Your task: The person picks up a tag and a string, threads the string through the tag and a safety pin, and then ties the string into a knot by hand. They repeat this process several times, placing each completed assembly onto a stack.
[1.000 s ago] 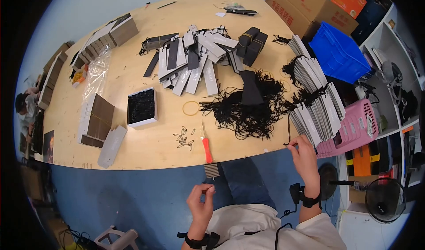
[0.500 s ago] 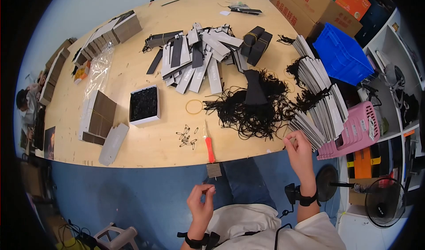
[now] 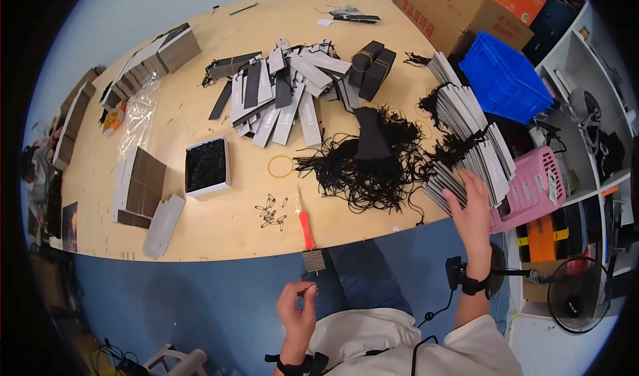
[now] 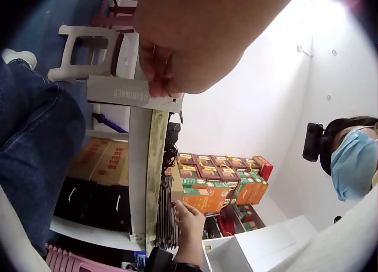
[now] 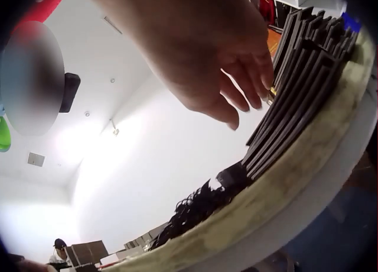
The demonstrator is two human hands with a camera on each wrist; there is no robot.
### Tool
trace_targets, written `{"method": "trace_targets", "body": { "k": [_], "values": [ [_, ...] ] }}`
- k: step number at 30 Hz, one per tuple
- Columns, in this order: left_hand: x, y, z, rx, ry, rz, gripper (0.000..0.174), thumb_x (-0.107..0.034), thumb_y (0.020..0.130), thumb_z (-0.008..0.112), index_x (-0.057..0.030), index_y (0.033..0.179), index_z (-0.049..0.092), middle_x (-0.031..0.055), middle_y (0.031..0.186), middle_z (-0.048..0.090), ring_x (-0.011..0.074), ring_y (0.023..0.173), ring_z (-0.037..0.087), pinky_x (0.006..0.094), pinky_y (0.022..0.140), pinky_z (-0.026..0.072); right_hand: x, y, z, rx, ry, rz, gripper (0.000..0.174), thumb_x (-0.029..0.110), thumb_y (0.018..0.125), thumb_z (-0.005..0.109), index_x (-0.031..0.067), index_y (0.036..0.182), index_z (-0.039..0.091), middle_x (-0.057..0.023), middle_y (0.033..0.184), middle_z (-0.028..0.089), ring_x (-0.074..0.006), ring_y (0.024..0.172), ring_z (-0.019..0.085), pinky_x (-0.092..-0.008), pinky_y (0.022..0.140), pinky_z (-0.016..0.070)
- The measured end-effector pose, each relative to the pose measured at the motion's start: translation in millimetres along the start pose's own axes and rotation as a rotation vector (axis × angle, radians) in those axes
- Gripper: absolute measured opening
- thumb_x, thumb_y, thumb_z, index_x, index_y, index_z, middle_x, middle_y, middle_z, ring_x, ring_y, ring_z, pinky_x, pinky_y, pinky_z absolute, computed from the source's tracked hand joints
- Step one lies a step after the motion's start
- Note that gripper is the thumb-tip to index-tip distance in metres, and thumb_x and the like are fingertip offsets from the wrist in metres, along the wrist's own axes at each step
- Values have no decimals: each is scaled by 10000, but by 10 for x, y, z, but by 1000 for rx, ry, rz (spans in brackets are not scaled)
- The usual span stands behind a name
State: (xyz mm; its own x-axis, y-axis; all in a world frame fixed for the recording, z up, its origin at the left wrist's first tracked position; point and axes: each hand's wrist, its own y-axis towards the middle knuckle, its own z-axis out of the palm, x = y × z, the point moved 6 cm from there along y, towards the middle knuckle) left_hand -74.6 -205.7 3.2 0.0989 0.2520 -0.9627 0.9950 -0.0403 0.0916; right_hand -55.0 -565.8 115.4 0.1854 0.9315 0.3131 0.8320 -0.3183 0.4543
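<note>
My right hand (image 3: pixel 471 216) reaches over the near end of a row of grey tags (image 3: pixel 442 188) at the right table edge; in the right wrist view its fingers are loosely spread beside the stacked tags (image 5: pixel 304 77), gripping nothing. My left hand (image 3: pixel 296 309) stays low before the table edge, thumb meeting forefinger. Its fingertips are right at the upper end of an upright grey tag (image 4: pixel 118 90) printed ORIGINALS; I cannot tell what they pinch. From above, a striped stack of tag edges (image 3: pixel 313 260) shows there. A red-handled awl (image 3: pixel 306 231) lies just beyond.
Tangled black cords (image 3: pixel 336 176) lie mid-right, one cord end (image 3: pixel 420 217) near the front edge. Around them are safety pins (image 3: pixel 271 217), a box of black pieces (image 3: pixel 206 165), heaped tags (image 3: pixel 309 120), a pink basket (image 3: pixel 532 189) and a blue crate (image 3: pixel 506 76).
My right hand has let go of a black cord by the front edge, moved right and spread its fingers over the tag row. The left hand is nearly still. The head view has shifted slightly.
</note>
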Motion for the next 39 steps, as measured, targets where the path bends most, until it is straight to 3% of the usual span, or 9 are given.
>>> {"method": "trace_targets", "body": {
  "k": [1,7,9,17,25,28,32,35,39],
  "values": [
    [-18,9,0,1,6,-2,87,-38,891,648,26,841,618,72,757,600,137,676,611,250,634,472,-18,8,17,53,-29,-17,501,185,837,711,-58,1234,526,-234,1233,556,-394,1133,508,-438,980,411],
    [-7,-8,15,2,7,-15,75,-27,890,641,29,845,619,73,761,596,136,679,610,249,638,472,-189,81,192,308,9,117,480,212,868,677,-59,1233,523,-241,1224,560,-408,1106,522,-450,967,412],
    [-26,-11,4,11,28,3,75,-26,889,641,29,845,619,74,761,597,137,680,609,249,638,473,-196,76,209,305,66,130,458,198,874,667,-44,1236,526,-237,1217,562,-406,1086,534,-449,958,416],
    [28,-15,2,-26,-26,-51,83,-54,883,664,8,837,635,88,721,607,164,633,596,272,676,479,-133,1,236,200,171,142,409,162,878,656,38,1251,545,-208,1177,564,-394,1069,548,-442,948,414],
    [17,-24,3,-23,-20,-52,73,-45,874,668,7,834,637,90,718,608,166,635,604,278,692,486,6,-226,320,-74,-218,-7,474,154,869,656,120,1330,550,-168,1228,529,-359,1137,476,-455,991,360],
    [39,-27,-14,-29,-24,-56,68,-42,870,671,7,836,639,91,717,609,166,637,608,278,685,486,43,-244,300,-59,-190,14,513,143,841,684,129,1335,549,-158,1204,532,-351,1125,477,-467,988,357],
    [22,-28,-32,-40,-8,-50,68,-47,868,677,9,847,643,93,725,613,163,639,613,266,637,479,43,-109,170,67,-98,56,563,144,791,732,93,1321,551,-152,1172,539,-340,1103,479,-456,977,366],
    [43,-24,-29,-45,-5,-35,74,-52,869,680,12,855,645,94,737,616,159,634,611,258,609,469,19,-12,130,136,-42,66,660,111,690,802,5,1288,543,-147,1121,561,-334,1058,488,-406,948,397],
    [33,-18,-37,-47,-25,-45,74,-50,871,680,13,858,645,95,747,616,157,630,608,258,605,468,-79,39,178,197,-79,20,646,85,670,809,2,1256,551,-154,1096,581,-339,1056,497,-409,944,404]
  ]
}}
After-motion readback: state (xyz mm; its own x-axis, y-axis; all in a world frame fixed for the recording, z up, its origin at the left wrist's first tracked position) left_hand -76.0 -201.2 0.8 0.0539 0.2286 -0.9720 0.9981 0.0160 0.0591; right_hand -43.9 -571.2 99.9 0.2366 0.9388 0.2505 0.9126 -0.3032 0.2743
